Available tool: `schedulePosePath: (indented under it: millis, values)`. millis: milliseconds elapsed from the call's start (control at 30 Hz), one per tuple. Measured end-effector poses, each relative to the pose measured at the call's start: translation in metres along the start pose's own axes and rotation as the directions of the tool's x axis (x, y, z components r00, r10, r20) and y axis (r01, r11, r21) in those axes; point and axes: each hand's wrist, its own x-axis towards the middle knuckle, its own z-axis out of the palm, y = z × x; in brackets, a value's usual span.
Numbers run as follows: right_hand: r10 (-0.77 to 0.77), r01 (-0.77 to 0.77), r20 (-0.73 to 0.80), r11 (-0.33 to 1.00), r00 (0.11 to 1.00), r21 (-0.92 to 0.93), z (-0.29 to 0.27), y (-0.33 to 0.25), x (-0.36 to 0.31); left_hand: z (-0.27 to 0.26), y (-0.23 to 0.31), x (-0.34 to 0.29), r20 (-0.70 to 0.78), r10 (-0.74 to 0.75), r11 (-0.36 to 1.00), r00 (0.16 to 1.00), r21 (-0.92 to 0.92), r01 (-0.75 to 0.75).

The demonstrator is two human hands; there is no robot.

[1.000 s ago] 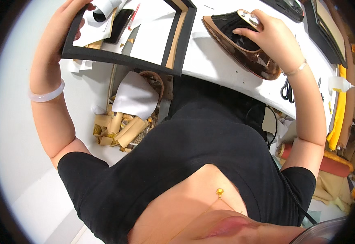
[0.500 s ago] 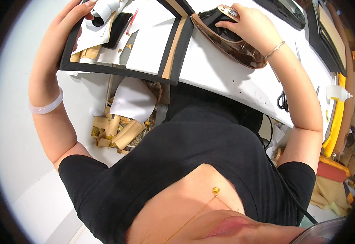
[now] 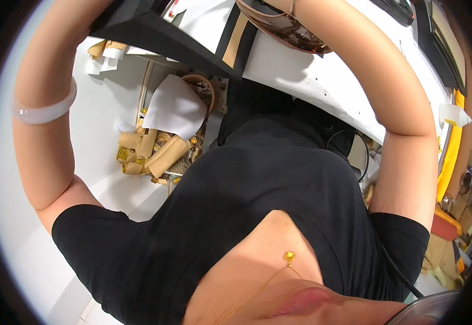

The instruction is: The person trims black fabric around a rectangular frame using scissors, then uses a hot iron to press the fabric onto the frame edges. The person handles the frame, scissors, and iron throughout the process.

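A black frame with a tan strip along its inner side (image 3: pixel 165 39) reaches over the table's front edge at the upper left, tilted. My left forearm (image 3: pixel 49 65), with a pale bangle, runs up to its left corner; that hand lies beyond the top edge. To the right of the frame, a glossy brown, partly see-through thing with a curved body (image 3: pixel 284 30) rests over the white table (image 3: pixel 322 86). Above it arches my right arm. Only a sliver of my right hand (image 3: pixel 275 4), past a thin bracelet, shows at the top edge; its fingers are cut off.
Below the table at left, an open bin holds scraps, tan rolls (image 3: pixel 168 156) and a white sheet (image 3: pixel 175 105). A small clear bottle (image 3: pixel 455 115) stands at the right, beside yellow material (image 3: pixel 448 157). Black cases (image 3: pixel 439 43) lie at the upper right. A dark cable (image 3: pixel 363 157) hangs below the table.
The view has shifted, so table things sit higher and both hands have largely left the picture. The black frame now shows its outer side more, and my right arm reaches further left.
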Motion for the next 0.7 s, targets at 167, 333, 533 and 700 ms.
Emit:
schedulePosePath:
  millis: [167, 333, 533, 700]
  values:
    - [-0.021, 0.021, -0.005, 0.999, 1.000, 0.039, 0.004, 0.006, -0.010, -0.018, -0.031, 0.012, 0.063, -0.110, 0.990, 0.992, -0.086, 0.115]
    - [-0.007, 0.014, -0.088, 0.997, 0.996, 0.076, 0.026, 0.010, -0.003, 0.006, -0.128, -0.025, 0.104, 0.232, 0.779, 0.967, -0.615, -0.121]
    - [-0.089, 0.089, 0.000, 0.992, 0.996, 0.092, 0.005, 0.014, -0.009, 0.047, -0.162, -0.038, -0.421, 0.222, 0.690, 0.879, -0.569, -0.447]
    - [0.048, -0.055, 0.045, 0.984, 0.998, 0.168, -0.013, 0.029, -0.077, 0.049, -0.165, -0.025, -0.511, -0.017, 0.314, 0.860, -0.819, -0.480]
